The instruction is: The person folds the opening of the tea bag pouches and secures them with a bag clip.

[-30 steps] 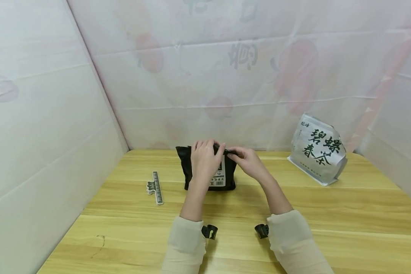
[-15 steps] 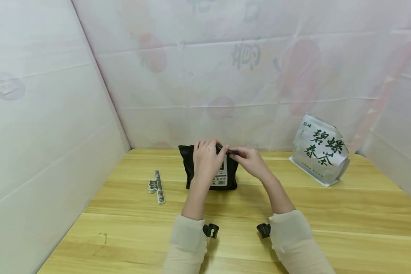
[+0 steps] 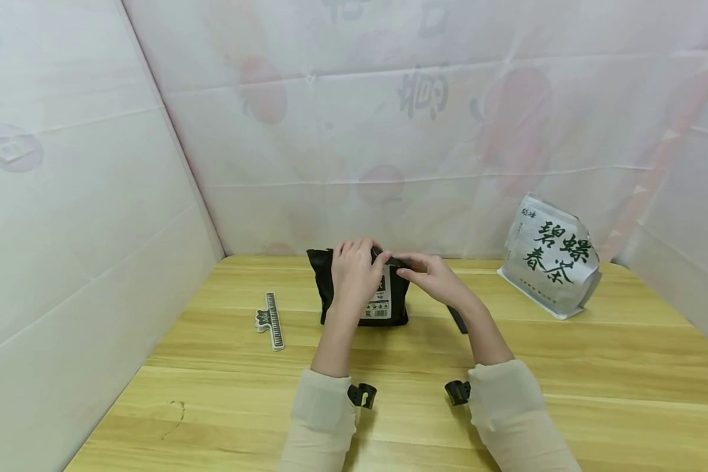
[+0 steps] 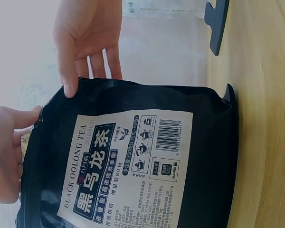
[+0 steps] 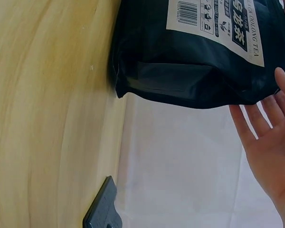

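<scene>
A black tea pouch [image 3: 394, 301] stands upright on the table, its pale label printed "BLACK OOLONG TEA" in the left wrist view. My left hand [image 3: 353, 275] grips the pouch's top edge, thumb towards me and fingers over the far side. At the top right corner, my right hand [image 3: 433, 278] holds the pouch with its thumb on the front. In the right wrist view the fingers of that hand [image 5: 273, 142] reach behind the pouch, fairly straight. Most of the pouch's left front is hidden by my left hand in the head view.
A white clip with a piano-key print [image 3: 274, 321] lies left of the pouch. Beside my right forearm lies a flat black piece with a tab [image 4: 218, 28]. A silver-white tea pouch [image 3: 551, 262] stands at the back right. White cloth walls [image 3: 342, 131] enclose the table [image 3: 212, 393].
My right hand's fingers have spread and straightened a little at the corner, and its forearm has shifted right. The flat black piece now shows beside that forearm. My left hand keeps its hold.
</scene>
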A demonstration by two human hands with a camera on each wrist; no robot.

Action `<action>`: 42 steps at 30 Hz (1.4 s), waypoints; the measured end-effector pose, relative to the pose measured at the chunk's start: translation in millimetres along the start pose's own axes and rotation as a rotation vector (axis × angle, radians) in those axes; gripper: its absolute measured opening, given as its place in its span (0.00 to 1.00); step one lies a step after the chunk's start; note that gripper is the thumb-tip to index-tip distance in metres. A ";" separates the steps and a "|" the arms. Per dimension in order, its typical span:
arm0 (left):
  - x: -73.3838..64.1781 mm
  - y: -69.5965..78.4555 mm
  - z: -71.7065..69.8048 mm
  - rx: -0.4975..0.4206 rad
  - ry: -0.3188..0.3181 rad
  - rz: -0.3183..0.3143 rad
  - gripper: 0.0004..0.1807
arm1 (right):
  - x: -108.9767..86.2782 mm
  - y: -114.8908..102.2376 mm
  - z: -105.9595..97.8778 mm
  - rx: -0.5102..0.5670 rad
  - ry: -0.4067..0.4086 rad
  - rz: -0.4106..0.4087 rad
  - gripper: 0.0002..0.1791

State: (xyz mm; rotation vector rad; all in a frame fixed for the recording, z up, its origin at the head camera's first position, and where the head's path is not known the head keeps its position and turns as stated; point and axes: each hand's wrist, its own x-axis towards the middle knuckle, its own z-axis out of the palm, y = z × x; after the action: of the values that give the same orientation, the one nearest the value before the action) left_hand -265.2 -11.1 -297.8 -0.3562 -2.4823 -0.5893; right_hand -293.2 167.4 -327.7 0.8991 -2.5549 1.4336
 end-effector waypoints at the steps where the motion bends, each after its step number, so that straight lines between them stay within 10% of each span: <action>1: -0.1 0.0 0.0 -0.002 0.002 -0.001 0.14 | 0.3 -0.2 0.2 -0.017 0.006 -0.009 0.20; 17: -1.2 -1.4 0.9 -0.004 0.051 0.025 0.12 | 3.4 1.6 2.5 -0.124 0.072 -0.094 0.15; 34: 0.7 -5.3 4.5 -0.023 0.112 0.046 0.06 | 1.1 -3.0 3.2 -0.045 0.002 0.044 0.21; 42: -0.1 -5.0 4.3 -0.021 0.138 0.041 0.05 | 4.7 -5.3 12.3 -0.140 0.109 0.031 0.13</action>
State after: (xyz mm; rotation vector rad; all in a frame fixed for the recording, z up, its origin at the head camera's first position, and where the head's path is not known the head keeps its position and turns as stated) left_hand -268.9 -13.4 -302.8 -0.3621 -2.3333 -0.6034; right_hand -291.7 153.3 -329.0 0.7436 -2.5608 1.2547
